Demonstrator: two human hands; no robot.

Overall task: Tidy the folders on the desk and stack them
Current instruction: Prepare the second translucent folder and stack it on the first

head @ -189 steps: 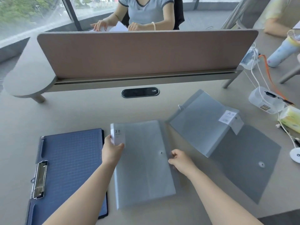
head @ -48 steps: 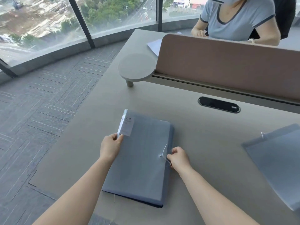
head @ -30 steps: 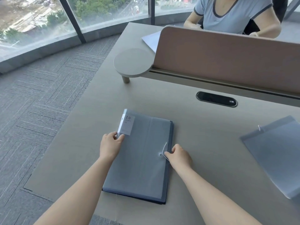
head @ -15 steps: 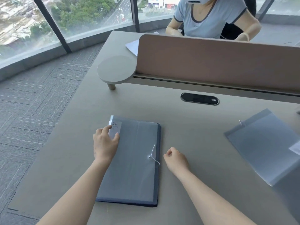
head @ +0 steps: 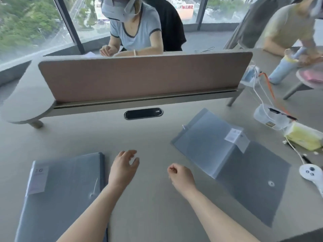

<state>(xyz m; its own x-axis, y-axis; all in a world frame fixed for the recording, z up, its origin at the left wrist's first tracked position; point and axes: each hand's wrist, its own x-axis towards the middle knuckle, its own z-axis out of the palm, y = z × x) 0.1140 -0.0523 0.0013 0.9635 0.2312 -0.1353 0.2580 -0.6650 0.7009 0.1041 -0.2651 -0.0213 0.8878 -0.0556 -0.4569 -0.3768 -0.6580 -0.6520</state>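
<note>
A translucent grey folder with a "20" label (head: pixel 64 187) lies at the lower left on top of a blue clipboard whose edge shows along its right side. At the right, a lighter translucent folder (head: pixel 208 142) with a white label overlaps a darker grey snap-button folder (head: pixel 253 182). My left hand (head: pixel 124 168) hovers over bare desk just right of the stacked pair, fingers spread and empty. My right hand (head: pixel 181 175) floats mid-desk with fingers curled loosely, holding nothing, a little left of the right-hand folders.
A pink divider panel (head: pixel 139 75) runs across the desk behind a black cable port (head: pixel 143 113). At the right edge sit a clear plastic box (head: pixel 269 116), a yellow tissue pack (head: pixel 304 137), cables and a white controller (head: pixel 311 172). People sit behind the divider and at the far right.
My left hand has lifted off the "20" folder and moved right, off the stack. My right hand has drifted right too. The view has swung right, bringing both right-hand folders into sight.
</note>
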